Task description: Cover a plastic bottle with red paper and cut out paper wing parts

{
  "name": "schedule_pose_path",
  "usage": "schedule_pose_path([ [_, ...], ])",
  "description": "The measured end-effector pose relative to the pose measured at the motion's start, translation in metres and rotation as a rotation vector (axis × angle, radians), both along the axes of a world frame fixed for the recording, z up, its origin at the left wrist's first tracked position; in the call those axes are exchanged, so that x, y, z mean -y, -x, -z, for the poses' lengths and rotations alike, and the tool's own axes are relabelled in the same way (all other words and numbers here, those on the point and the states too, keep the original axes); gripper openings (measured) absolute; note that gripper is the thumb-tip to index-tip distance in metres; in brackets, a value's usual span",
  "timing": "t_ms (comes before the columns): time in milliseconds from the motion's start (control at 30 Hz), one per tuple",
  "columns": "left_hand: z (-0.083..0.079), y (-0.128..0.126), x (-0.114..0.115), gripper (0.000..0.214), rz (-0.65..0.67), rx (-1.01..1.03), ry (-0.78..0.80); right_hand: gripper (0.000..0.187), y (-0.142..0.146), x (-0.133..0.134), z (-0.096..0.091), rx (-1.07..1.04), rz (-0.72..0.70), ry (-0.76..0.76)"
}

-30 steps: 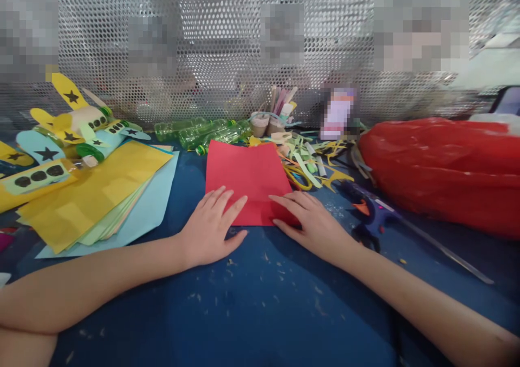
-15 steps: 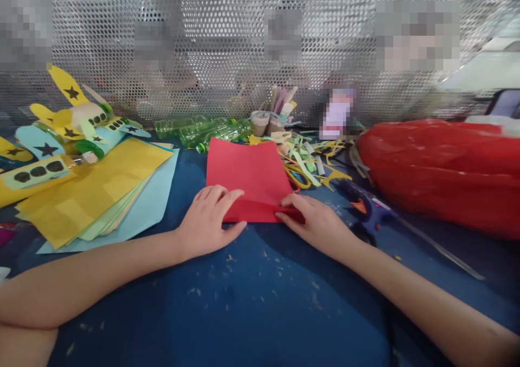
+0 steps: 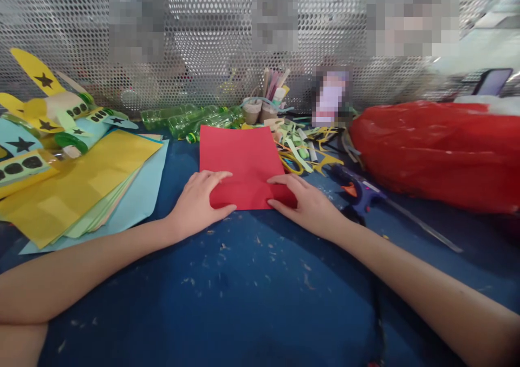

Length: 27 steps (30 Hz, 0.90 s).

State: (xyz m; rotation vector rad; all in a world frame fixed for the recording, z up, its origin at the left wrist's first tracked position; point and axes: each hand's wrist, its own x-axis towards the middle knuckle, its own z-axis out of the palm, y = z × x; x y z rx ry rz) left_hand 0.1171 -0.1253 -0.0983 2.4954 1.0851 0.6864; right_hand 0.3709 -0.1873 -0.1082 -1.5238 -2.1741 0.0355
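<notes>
A sheet of red paper [image 3: 241, 153] lies in the middle of the blue table, with a faint crease or shadow across its near part. My left hand [image 3: 201, 199] rests on the sheet's near left side, thumb spread from the fingers along the near edge. At the near right corner, my right hand [image 3: 306, 202] touches the paper with thumb and fingers apart. Both hands are open, and their palms cover the two near corners.
Yellow paper [image 3: 93, 177] tops a stack at left, beside decorated bottle planes [image 3: 77, 110]. Green bottles [image 3: 203, 122], paper scraps [image 3: 298, 145] and yellow-handled scissors [image 3: 293, 162] lie behind. A glue gun [image 3: 361, 191] and red plastic bag [image 3: 439, 156] are at right. Perforated metal [image 3: 215, 47] stands behind.
My right thumb and fingers have spread apart at the paper's near right corner. The raised near edge now lies flatter. The whole view has shifted slightly.
</notes>
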Motion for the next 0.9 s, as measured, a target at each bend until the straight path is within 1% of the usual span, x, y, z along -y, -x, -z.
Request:
schedule_pose_path([
  [133,0.001,-0.001,-0.003,0.055,-0.009,-0.063,0.042,0.034,0.0,0.0,0.0,-0.015,-0.008,0.054],
  [233,0.003,-0.001,-0.004,0.057,-0.009,-0.066,0.034,0.037,0.0,0.0,0.0,-0.03,0.001,0.07],
  [433,0.002,-0.001,-0.003,0.055,-0.013,-0.052,0.049,0.037,-0.001,0.0,-0.001,-0.061,-0.018,0.08],
  [600,0.001,0.0,-0.004,0.051,-0.007,-0.029,0.052,0.047,-0.009,-0.005,0.003,-0.051,-0.007,0.085],
  [633,0.001,0.0,-0.004,0.049,-0.006,-0.009,0.049,0.045,-0.011,-0.006,0.003,-0.043,-0.001,0.08],
  [700,0.001,0.002,-0.005,0.042,-0.018,0.05,0.06,0.035,-0.012,-0.006,0.003,-0.027,-0.001,0.064],
  [767,0.002,0.003,-0.005,0.035,-0.057,0.133,0.076,0.026,-0.011,-0.005,0.001,-0.015,-0.011,0.033],
  [833,0.003,0.005,-0.006,0.03,-0.095,0.234,0.081,0.022,-0.011,-0.004,-0.001,-0.019,-0.012,-0.016],
  [900,0.004,0.006,-0.006,0.03,-0.106,0.349,0.076,0.019,-0.011,-0.003,-0.002,-0.021,-0.003,-0.068],
])
